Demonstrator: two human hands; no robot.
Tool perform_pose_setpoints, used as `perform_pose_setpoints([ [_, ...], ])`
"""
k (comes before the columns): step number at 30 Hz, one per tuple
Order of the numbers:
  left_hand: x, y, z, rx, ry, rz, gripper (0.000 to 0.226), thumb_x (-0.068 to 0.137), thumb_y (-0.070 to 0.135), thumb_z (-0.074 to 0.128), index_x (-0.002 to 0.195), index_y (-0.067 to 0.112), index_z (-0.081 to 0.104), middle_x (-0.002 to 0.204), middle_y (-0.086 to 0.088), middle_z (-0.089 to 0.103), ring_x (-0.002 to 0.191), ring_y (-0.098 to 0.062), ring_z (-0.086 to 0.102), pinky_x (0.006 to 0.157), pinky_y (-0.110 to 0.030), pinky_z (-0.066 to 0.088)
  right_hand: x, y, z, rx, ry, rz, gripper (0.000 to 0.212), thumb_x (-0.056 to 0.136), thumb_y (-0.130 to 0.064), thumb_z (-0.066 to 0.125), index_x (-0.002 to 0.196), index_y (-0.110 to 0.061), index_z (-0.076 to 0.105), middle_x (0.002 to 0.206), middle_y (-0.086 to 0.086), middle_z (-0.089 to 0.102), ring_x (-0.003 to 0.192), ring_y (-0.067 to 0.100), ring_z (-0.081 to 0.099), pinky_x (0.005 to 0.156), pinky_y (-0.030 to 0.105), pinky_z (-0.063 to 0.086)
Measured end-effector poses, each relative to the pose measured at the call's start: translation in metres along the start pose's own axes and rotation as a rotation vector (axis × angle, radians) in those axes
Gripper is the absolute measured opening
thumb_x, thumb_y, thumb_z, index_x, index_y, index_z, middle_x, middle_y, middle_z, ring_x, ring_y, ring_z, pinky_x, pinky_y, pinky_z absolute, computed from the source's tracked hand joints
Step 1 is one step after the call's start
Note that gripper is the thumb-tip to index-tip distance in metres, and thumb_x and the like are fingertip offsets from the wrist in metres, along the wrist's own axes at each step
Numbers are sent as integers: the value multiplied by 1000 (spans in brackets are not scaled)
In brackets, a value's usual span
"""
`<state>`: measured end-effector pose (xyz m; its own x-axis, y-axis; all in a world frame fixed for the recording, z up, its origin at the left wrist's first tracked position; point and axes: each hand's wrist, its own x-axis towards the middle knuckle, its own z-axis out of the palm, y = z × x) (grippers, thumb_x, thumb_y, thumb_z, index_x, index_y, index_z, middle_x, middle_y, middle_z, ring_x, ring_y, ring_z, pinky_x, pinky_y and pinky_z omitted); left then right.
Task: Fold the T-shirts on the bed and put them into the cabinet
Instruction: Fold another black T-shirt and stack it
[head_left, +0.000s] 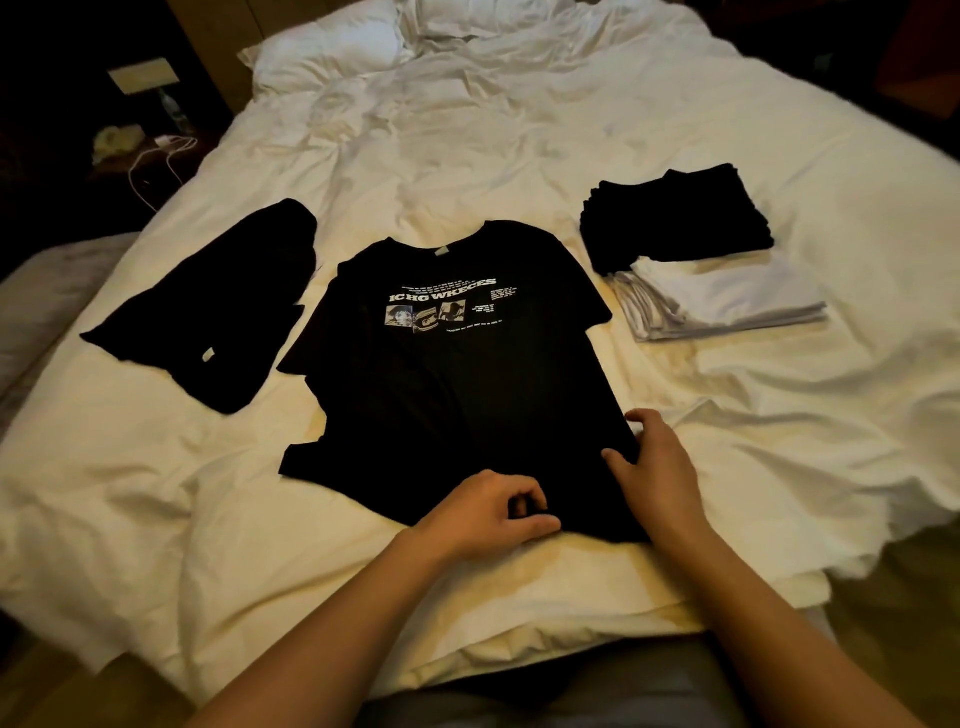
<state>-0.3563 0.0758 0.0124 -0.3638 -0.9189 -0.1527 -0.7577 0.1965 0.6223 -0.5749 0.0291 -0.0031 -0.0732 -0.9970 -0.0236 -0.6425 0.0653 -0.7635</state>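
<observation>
Currently, a black printed T-shirt (457, 374) lies spread face up at the centre of the frame on the white bed (519, 156), collar toward the top of the frame and hem toward the bottom. White lettering and three small pictures cross its chest. The left hand (488, 512), at lower centre, has its fingers curled and pinches the hem between thumb and fingertips. The right hand (654, 462), just to the right of it, rests on the lower right corner of the same shirt with its fingers bent over the fabric edge; whether it grips the cloth or only presses on it cannot be told. Both forearms enter from the bottom edge of the frame. A second black garment (218, 317) lies crumpled and unfolded at centre left, apart from the spread shirt, with a small pale label showing near its lower edge. At centre right, a stack of folded black shirts (675, 223) sits touching a stack of folded white shirts (722, 301), the white stack nearer the bottom of the frame. Pillows (332, 47) lie at upper centre. A white cable (156, 156) lies beside the bed at upper left.
</observation>
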Motion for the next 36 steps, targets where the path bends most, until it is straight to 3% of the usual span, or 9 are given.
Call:
perform_pose_setpoints([
  [5, -16, -17, -3, 116, 178, 77, 42, 84, 69, 60, 97, 30, 67, 87, 17, 61, 82, -2, 56, 74, -29, 50, -13, -19, 20, -198, 106, -403, 39, 79, -24, 79, 113, -14, 65, 111, 7, 60, 105, 29, 55, 85, 39, 44],
  [7, -23, -24, -3, 177, 200, 125, 53, 80, 75, 62, 101, 27, 68, 92, 17, 58, 87, -3, 53, 79, -26, 47, -21, -28, 26, -214, -68, -515, 35, 80, -39, 75, 106, -17, 67, 105, 1, 62, 101, 24, 57, 83, 37, 45],
  [9, -29, -28, 0, 236, 185, 153, 59, 76, 76, 65, 105, 26, 70, 97, 15, 56, 92, -5, 51, 82, -24, 44, -29, -33, 29, -306, -322, -529, 58, 75, -67, 58, 112, -23, 66, 110, -6, 62, 107, 19, 54, 89, 34, 44],
  [13, -31, -31, 14, 274, 217, 253, 29, 88, 47, 67, 104, 24, 73, 98, 9, 62, 90, -8, 53, 80, -27, 46, -40, -16, 24, -500, -597, -518, 90, 61, -78, 46, 137, -30, 51, 136, -8, 48, 129, 16, 40, 103, 34, 32],
  [17, -28, -23, 20, 186, 222, 241, 23, 96, 34, 60, 115, 24, 69, 109, 10, 68, 99, -8, 61, 85, -26, 50, -41, 11, 12, -503, -346, -621, 39, 70, -31, 55, 104, -23, 71, 94, -1, 65, 88, 27, 65, 69, 36, 49],
  [23, -27, -7, 20, 206, 168, 256, 25, 96, 40, 57, 114, 25, 67, 106, 10, 67, 99, -7, 61, 81, -27, 51, -41, 11, -11, -445, -261, -640, 34, 71, -33, 47, 88, -20, 74, 78, -1, 60, 69, 24, 62, 57, 32, 48],
  [29, -47, -26, 24, 202, 183, 206, 39, 92, 60, 58, 104, 23, 68, 95, 11, 64, 89, -6, 57, 77, -25, 46, -58, -8, 6, -445, -363, -553, 47, 76, -53, 49, 109, -26, 69, 103, -7, 60, 96, 15, 56, 81, 30, 43],
  [33, -67, -45, 12, 212, 317, 160, 21, 90, 39, 61, 102, 23, 68, 97, 10, 63, 92, -8, 55, 83, -32, 43, -66, -35, 32, -458, -460, -649, 58, 82, -61, 49, 128, -27, 60, 125, -7, 53, 116, 13, 48, 97, 29, 37],
  [36, -81, -63, -5, 175, 368, 81, 33, 76, 23, 57, 106, 19, 68, 105, 7, 63, 103, -10, 57, 102, -33, 41, -71, -51, 56, -483, -514, -729, 56, 87, -57, 55, 133, -25, 57, 132, -4, 51, 122, 17, 46, 102, 32, 36],
])
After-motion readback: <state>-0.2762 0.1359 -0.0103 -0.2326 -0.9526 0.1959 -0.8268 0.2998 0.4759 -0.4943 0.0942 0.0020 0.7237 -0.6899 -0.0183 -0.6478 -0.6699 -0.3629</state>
